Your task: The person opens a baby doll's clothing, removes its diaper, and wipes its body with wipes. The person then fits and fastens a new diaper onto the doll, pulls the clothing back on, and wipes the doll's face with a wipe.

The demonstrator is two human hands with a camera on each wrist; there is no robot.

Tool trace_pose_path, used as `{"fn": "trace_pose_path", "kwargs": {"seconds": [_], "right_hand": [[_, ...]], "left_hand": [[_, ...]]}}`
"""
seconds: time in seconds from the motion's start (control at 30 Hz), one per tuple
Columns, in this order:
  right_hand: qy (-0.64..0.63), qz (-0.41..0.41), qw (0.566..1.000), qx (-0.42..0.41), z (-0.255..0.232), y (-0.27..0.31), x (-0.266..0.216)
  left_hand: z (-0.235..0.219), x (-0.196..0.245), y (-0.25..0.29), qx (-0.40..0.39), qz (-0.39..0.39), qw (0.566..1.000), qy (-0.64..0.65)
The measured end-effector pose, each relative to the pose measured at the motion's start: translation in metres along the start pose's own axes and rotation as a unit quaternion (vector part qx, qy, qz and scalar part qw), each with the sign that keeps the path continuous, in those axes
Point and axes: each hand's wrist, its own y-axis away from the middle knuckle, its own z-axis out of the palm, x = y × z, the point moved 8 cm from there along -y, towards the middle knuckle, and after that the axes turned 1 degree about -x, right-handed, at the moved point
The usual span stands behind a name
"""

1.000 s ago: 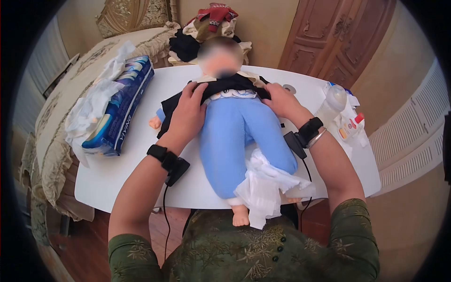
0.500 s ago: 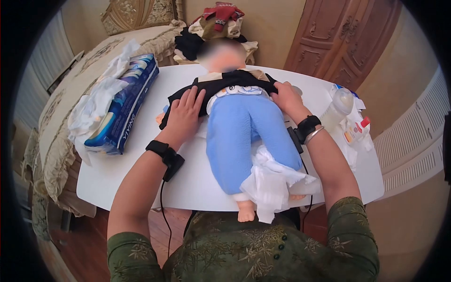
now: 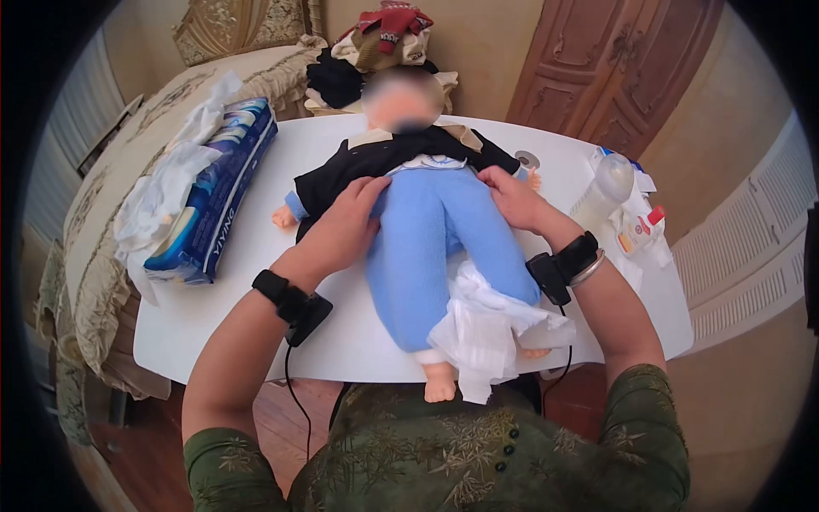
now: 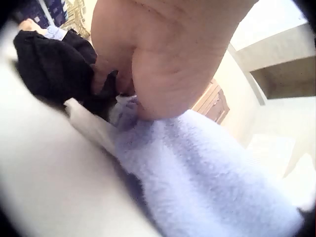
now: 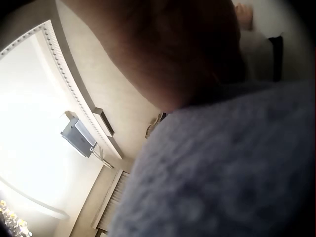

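Note:
A doll lies on its back on the table, in a black jacket (image 3: 345, 173) and fuzzy light-blue pants (image 3: 409, 247). The white shirt (image 3: 435, 161) shows between jacket and waistband. My left hand (image 3: 345, 224) grips the pants' waist at the doll's left-hand side in the head view; in the left wrist view the fabric bunches under the thumb, with the jacket (image 4: 54, 64) close beside. At the opposite hip my right hand (image 3: 519, 201) pinches the waistband. In the right wrist view its fingertips are hidden behind the dark hand and the pants (image 5: 222, 163).
Crumpled white diaper-like material (image 3: 482, 328) lies over the doll's lower legs. A blue diaper pack (image 3: 226, 196) with white pieces on top stands at the left. A baby bottle (image 3: 607, 183) and a red-capped bottle (image 3: 641, 229) are at the right of the white table (image 3: 213, 341).
Both hands have moved from the jacket's hem down to the pants' waist. The jacket now lies lower and flatter over the belly, and the doll's arm at the right shows.

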Motion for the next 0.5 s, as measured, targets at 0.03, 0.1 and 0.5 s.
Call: {"fn": "trace_pose_path", "kwargs": {"seconds": [0.03,0.1,0.5], "right_hand": [[0.027,-0.047,0.997,-0.051,0.007,0.003,-0.005],[0.080,-0.119,0.973,-0.181,0.022,0.017,-0.008],[-0.028,0.000,0.999,-0.041,-0.033,0.073,-0.030]], "left_hand": [[0.003,0.001,0.003,-0.009,-0.003,0.997,-0.082],[0.008,-0.002,0.009,-0.057,-0.023,0.975,-0.215],[0.016,-0.007,0.035,-0.106,-0.067,0.968,-0.218]]}}
